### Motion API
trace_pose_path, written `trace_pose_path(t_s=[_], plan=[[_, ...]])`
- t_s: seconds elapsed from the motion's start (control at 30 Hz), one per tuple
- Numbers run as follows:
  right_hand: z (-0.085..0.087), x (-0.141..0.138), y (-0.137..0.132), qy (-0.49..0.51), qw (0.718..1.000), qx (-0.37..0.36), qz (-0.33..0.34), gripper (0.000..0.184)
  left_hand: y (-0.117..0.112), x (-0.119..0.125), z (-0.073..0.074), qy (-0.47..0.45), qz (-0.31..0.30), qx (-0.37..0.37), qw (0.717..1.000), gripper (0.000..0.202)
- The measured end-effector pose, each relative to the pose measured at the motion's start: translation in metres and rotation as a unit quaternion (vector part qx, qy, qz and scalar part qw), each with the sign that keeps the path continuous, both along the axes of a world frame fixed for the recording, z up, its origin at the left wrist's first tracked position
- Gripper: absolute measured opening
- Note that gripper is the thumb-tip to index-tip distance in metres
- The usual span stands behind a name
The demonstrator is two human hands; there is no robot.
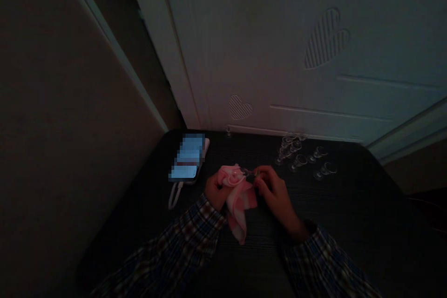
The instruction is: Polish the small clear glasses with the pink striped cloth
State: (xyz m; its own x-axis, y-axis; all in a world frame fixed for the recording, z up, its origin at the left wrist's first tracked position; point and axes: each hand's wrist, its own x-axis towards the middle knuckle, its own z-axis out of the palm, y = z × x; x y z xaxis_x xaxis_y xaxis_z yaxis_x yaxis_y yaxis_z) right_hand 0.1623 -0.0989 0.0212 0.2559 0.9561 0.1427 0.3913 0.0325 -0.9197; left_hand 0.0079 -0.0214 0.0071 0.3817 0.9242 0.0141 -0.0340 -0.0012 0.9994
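My left hand (217, 190) is closed around a pink and white cloth (238, 200), whose loose end hangs toward the table. A small clear stemmed glass (247, 172) lies sideways between my hands, with one end in the cloth. The fingers of my right hand (274, 189) pinch the other end of that glass. How far the glass reaches into the cloth is hidden by the folds. To the right of my right hand stand several similar small stemmed glasses (298, 161).
A lit phone (188, 158) with a blurred screen lies at the left on a white device, a white cable (173, 194) looping from it. One small glass object (228, 132) stands at the dark table's (258, 251) back edge. Behind rises a white panel with heart reliefs (240, 107).
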Motion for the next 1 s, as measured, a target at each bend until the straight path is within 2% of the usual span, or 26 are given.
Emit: trace_pose_path(t_s=[0.07,0.13,0.4,0.53,0.7,0.9,1.0], plan=[[-0.001,-0.002,0.0,0.024,1.0,0.013,0.007,0.032,0.001,-0.001,-0.001,0.01,0.006,-0.011,1.0,0.032],[-0.003,-0.003,0.001,0.032,0.999,0.017,0.006,0.038,0.001,-0.002,-0.002,0.01,0.005,-0.018,1.0,0.031],[-0.002,0.002,0.001,-0.025,1.0,0.0,0.006,0.016,-0.001,0.0,0.005,0.015,0.007,-0.01,1.0,0.025],[0.001,0.003,0.001,-0.056,0.998,-0.014,0.01,0.023,-0.002,0.0,0.009,0.003,-0.007,-0.016,1.0,0.028],[0.001,0.0,0.0,-0.023,1.0,0.004,0.02,0.018,-0.001,0.0,0.006,0.013,-0.002,-0.015,1.0,0.029],[-0.002,-0.003,0.0,-0.01,0.999,0.027,0.021,0.032,-0.001,0.002,0.007,0.002,0.003,-0.023,1.0,0.031],[-0.001,-0.002,0.0,-0.018,0.999,0.03,0.02,0.027,-0.001,0.002,0.009,0.007,0.009,-0.021,1.0,0.03]])
